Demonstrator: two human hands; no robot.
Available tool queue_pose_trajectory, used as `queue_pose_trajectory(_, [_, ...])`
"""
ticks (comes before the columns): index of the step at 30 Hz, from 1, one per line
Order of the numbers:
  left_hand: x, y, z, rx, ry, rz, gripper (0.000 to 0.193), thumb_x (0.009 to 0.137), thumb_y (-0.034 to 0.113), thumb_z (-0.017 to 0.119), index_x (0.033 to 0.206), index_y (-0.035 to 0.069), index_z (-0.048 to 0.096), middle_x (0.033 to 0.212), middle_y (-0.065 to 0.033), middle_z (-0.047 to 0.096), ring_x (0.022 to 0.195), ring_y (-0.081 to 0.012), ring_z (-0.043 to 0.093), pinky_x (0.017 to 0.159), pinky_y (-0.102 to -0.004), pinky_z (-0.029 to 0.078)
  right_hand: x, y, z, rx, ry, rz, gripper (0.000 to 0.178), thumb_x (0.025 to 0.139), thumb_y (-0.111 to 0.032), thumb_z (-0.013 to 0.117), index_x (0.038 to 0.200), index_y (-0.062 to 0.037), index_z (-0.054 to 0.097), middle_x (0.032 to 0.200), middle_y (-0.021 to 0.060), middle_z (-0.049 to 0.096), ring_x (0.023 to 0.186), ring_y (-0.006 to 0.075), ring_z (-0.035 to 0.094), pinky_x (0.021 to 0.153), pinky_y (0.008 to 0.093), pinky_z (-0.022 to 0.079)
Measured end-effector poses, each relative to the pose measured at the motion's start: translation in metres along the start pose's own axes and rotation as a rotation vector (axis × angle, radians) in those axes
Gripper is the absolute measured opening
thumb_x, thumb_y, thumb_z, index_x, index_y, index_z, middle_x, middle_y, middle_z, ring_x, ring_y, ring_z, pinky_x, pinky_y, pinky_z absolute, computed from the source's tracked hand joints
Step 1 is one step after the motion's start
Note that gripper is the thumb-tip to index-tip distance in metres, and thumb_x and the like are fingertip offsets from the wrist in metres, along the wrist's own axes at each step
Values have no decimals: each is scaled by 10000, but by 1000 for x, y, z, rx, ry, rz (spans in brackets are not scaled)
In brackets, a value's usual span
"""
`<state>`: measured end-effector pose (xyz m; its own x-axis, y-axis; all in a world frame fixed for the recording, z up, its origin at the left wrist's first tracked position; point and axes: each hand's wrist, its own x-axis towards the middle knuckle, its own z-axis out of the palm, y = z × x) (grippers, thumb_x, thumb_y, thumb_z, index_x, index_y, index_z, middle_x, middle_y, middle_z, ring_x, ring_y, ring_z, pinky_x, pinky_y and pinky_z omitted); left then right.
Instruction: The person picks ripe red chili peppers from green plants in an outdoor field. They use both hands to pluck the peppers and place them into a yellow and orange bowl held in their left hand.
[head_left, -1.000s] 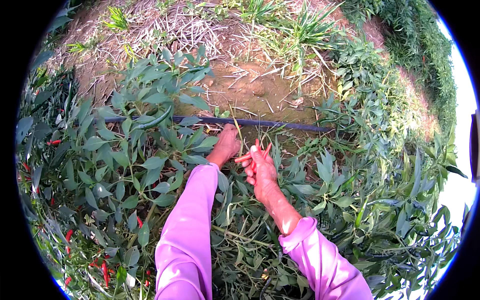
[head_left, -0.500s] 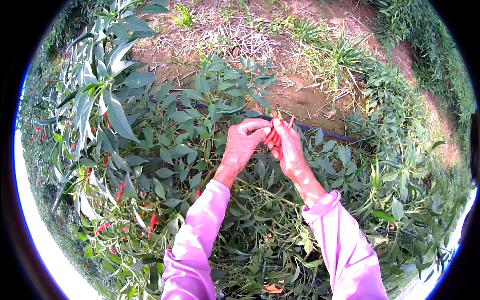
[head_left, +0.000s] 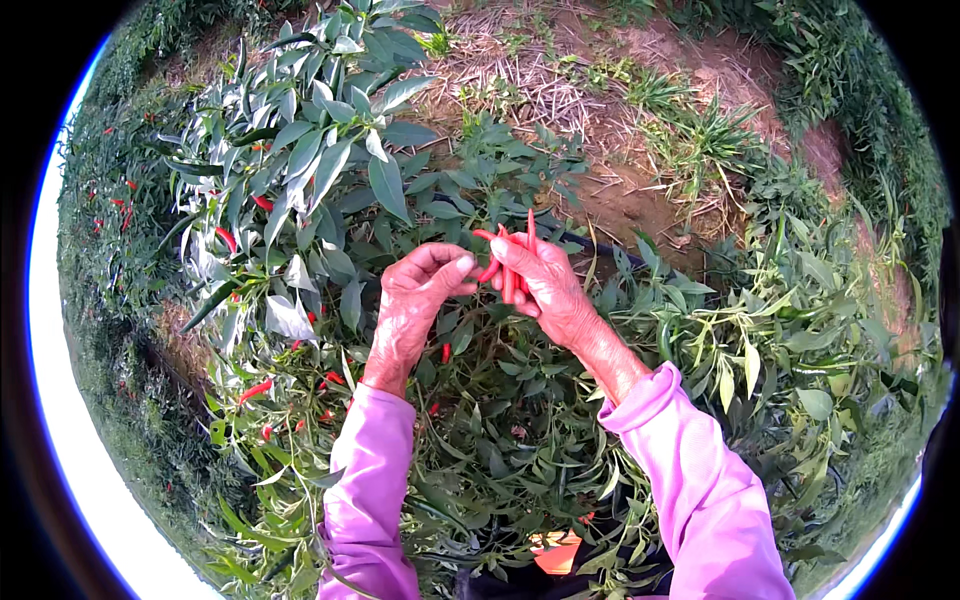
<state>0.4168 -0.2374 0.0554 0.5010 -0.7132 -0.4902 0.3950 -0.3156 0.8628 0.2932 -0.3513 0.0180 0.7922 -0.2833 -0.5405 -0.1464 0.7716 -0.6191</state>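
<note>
A small bunch of red chili peppers [head_left: 509, 284] is gripped in my right hand [head_left: 558, 298], tips pointing various ways between thumb and fingers. Just left of the bunch is my left hand [head_left: 408, 300], its thumb and fingertips pinched together. Whatever lies in that pinch, if anything, is too small to tell. Both hands are above leafy chili plants. On the plant to the left, a ripe red chili [head_left: 256, 391] hangs low, and a long dark green chili [head_left: 210, 306] hangs higher up among the leaves.
A tall leafy chili branch [head_left: 335, 150] rises at the left, close to my left hand. Beyond the plants are a dark hose [head_left: 610, 252], dry straw [head_left: 550, 95] and a grass tuft [head_left: 700, 135]. An orange object [head_left: 556, 552] shows low between my forearms.
The view has shifted, bringing the left plant further into the picture. My left fingers have drawn left, slightly apart from the right hand, and the chilies in my right hand show more fully.
</note>
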Motion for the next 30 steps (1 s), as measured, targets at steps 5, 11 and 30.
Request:
queue_pose_trajectory(5, [-36, -61, -48, 709, -4, -388, 195, 832, 177, 587, 842, -13, 631, 665, -95, 619, 608, -153, 603, 561, -273, 496, -16, 21, 25, 133, -47, 116, 338, 889, -357, 514, 850, -21, 526, 686, 55, 569, 416, 35, 400, 325, 151, 250])
queue_pose_trajectory(11, [-44, -106, -43, 1397, 81, -456, 142, 731, 205, 645, 760, 68, 666, 773, -168, 640, 762, -341, 631, 664, -411, 507, -29, 68, 37, 60, -68, 293, 310, 877, -345, 524, 931, -43, 485, 744, 71, 611, 438, 33, 405, 336, 163, 262])
queue_pose_trajectory(30, [-45, -110, -60, 184, 56, -353, 141, 772, 80, 633, 872, -16, 657, 683, -25, 619, 523, -71, 518, 493, -206, 425, -44, 112, 26, 72, 217, 317, 217, 829, -220, 603, 985, -89, 529, 722, -16, 578, 470, 25, 393, 387, 168, 262])
